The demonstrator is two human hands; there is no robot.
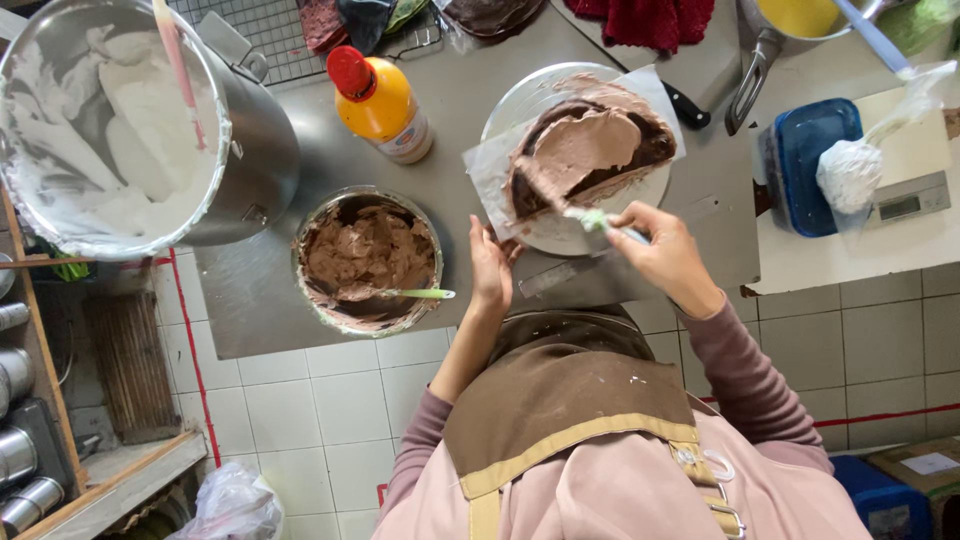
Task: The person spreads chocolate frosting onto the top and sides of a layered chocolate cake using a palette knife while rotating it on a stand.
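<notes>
A dark chocolate cake (640,150) partly covered in light brown cream sits on paper on a round turntable (530,100). My right hand (665,250) grips a palette knife (570,205) with a pale green handle, its blade lying in the cream. My left hand (490,265) rests flat against the turntable's near edge, fingers together, holding nothing. A glass bowl (368,260) of chocolate cream with a green-handled spatula (415,293) stands to the left of my left hand.
A large steel pot (130,130) of white cream with a pink spatula sits at far left. An orange squeeze bottle (382,102) stands behind the bowl. A black-handled knife (685,105), a saucepan (790,25), a blue box (810,165), a piping bag (850,170) and a scale (910,200) lie to the right.
</notes>
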